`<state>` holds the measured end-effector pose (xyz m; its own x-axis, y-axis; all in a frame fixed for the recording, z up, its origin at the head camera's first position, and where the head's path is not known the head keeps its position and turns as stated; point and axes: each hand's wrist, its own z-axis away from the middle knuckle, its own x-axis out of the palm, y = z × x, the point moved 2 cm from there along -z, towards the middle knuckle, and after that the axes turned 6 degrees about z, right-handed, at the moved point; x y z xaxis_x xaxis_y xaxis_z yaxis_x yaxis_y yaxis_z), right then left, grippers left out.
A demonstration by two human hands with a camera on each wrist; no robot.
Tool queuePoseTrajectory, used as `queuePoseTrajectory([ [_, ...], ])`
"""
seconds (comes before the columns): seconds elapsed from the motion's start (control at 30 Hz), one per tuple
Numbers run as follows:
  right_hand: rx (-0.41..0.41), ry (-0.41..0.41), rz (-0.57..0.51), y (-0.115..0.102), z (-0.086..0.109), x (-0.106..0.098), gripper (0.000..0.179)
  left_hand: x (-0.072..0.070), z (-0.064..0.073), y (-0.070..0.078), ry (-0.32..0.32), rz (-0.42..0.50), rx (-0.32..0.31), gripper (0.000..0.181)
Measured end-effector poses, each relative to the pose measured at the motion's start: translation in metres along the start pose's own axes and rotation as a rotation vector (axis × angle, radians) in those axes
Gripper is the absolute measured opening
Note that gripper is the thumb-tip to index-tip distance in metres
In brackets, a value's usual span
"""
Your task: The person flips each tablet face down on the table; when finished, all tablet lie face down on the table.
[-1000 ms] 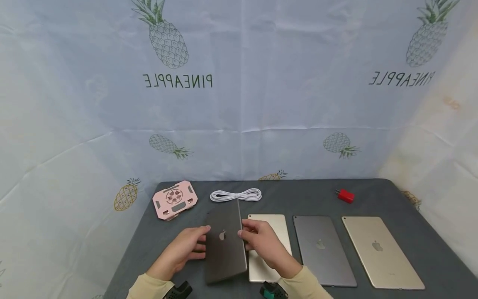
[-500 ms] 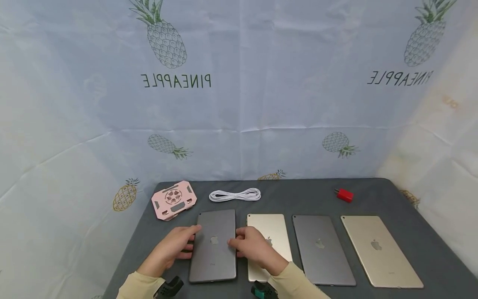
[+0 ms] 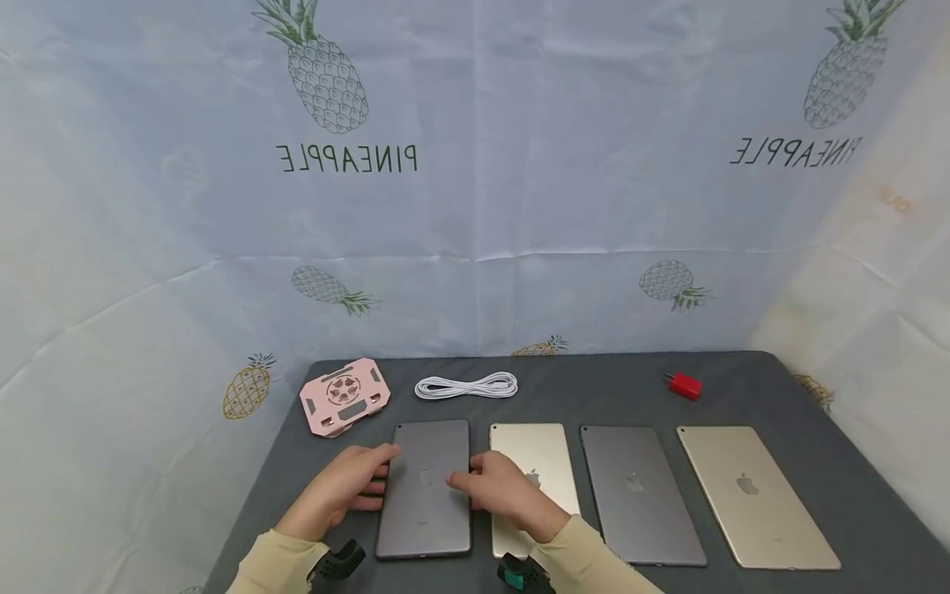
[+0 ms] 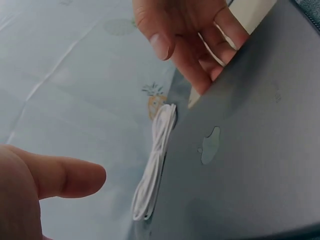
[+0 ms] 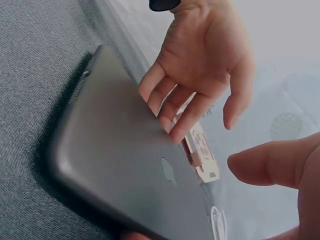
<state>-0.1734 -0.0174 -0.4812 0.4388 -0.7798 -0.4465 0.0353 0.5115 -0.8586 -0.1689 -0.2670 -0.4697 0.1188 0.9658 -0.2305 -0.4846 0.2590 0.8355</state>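
A dark grey tablet (image 3: 425,528) lies back up on the dark cloth, its apple logo showing. My left hand (image 3: 341,487) is beside its left edge, and in the right wrist view that hand's fingertips (image 5: 177,135) meet the edge. Along the opposite side is my right hand (image 3: 512,495), with its fingertips (image 4: 204,87) right at the edge in the left wrist view. Both thumbs are raised off the tablet's back. Partly behind the right hand lies a gold tablet (image 3: 534,441).
Farther right lie another grey tablet (image 3: 641,495) and another gold one (image 3: 757,495). At the back are a pink cut-out stand (image 3: 345,396), a bundled white cable (image 3: 466,386) and a red plug charger (image 3: 684,386). A pineapple-print curtain (image 3: 475,206) rises behind the table.
The grey tablet, tilted up between both hands a second ago, has been lowered flat and shifted slightly left. Both hands moved left with it; their thumbs have since lifted.
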Motion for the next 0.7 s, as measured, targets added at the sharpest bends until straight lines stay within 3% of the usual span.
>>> queuePoseTrajectory([
  [0.1, -0.011, 0.003, 0.027, -0.003, 0.002, 0.000, 0.028, 0.000, 0.000, 0.003, 0.004, -0.012, 0.009, 0.077],
  [0.4, -0.024, 0.011, 0.110, -0.010, 0.004, 0.000, 0.039, 0.003, 0.000, 0.006, 0.053, -0.104, 0.049, 0.061],
  [0.53, -0.078, 0.022, 0.202, -0.012, 0.003, -0.005, 0.038, 0.003, 0.002, 0.005, 0.085, -0.134, 0.074, 0.052],
  [0.7, -0.169, 0.049, 0.282, -0.005, 0.011, -0.025, 0.044, -0.004, 0.008, 0.000, 0.103, -0.204, 0.087, 0.058],
])
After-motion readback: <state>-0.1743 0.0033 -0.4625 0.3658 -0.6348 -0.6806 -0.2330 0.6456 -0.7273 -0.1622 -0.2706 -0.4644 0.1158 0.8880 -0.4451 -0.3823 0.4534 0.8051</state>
